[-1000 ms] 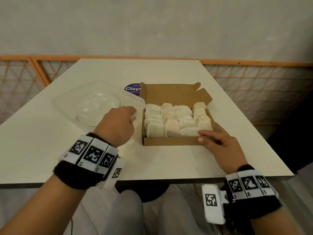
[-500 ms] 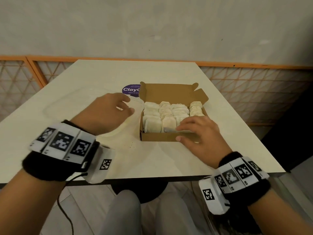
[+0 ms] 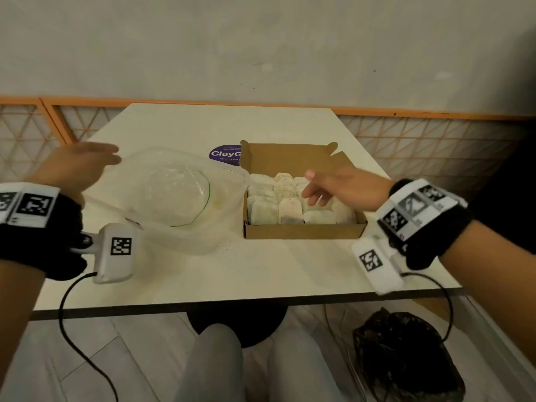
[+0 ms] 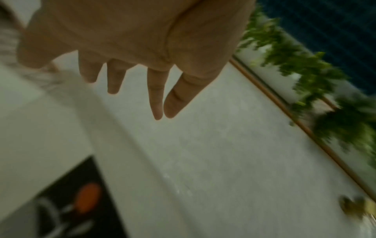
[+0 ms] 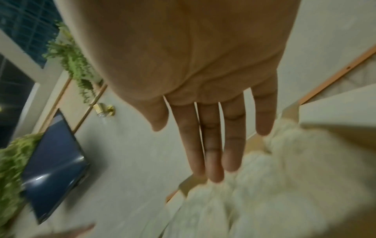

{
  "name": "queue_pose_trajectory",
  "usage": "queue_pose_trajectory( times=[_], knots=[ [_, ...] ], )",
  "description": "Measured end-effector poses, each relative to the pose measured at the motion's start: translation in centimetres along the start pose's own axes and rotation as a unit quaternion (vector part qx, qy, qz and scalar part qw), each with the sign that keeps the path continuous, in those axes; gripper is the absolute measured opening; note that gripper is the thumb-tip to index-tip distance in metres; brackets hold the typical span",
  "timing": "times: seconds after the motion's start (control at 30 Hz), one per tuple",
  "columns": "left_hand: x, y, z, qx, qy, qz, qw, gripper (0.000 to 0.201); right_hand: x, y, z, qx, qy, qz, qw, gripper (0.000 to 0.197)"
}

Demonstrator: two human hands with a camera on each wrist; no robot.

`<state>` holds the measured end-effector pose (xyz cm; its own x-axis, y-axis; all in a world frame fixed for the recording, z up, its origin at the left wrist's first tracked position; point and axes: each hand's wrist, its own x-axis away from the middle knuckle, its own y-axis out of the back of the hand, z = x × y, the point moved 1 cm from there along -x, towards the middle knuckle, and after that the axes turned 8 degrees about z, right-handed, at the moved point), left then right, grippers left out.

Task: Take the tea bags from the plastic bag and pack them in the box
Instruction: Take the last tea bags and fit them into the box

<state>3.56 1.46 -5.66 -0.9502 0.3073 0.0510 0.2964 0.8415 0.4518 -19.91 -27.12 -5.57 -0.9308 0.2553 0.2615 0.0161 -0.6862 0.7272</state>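
A brown cardboard box [image 3: 304,230] stands open on the white table, packed with several pale tea bags [image 3: 291,210]. Left of it lies a clear plastic bag [image 3: 171,195], which looks empty. My right hand [image 3: 324,187] hovers over the box's right half with straight, spread fingers and holds nothing; the right wrist view shows its fingers [image 5: 211,145] above the tea bags [image 5: 254,193]. My left hand [image 3: 84,162] is raised at the far left beside the bag, fingers extended and empty, as the left wrist view confirms with bare fingers [image 4: 156,96].
A purple round sticker [image 3: 224,154] lies on the table [image 3: 261,271] behind the box. An orange-framed lattice railing [image 3: 435,146] runs along the far side. A dark bag [image 3: 406,358] sits on the floor under the table's right corner.
My left hand has let go of the plastic bag and swung up to the left. My right hand has lifted off the box's front edge and now hovers over the tea bags.
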Motion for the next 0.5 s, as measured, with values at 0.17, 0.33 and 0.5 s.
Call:
queue_pose_trajectory(
  times=[0.17,0.33,0.5],
  knots=[
    [-1.1,0.3,3.2,0.119,0.143,0.067,0.980,0.039,-0.3,1.9,-2.0,0.004,-0.117,0.103,0.988,0.067],
    [-1.3,-0.1,4.8,0.208,0.154,0.016,0.966,0.033,-1.4,-0.4,-2.7,-0.001,-0.106,0.087,0.991,0.049],
    [-1.1,-0.6,5.7,0.217,0.145,0.018,0.965,0.017,-1.6,1.1,-2.7,0.121,-0.033,-0.009,0.992,0.015]
  ],
)
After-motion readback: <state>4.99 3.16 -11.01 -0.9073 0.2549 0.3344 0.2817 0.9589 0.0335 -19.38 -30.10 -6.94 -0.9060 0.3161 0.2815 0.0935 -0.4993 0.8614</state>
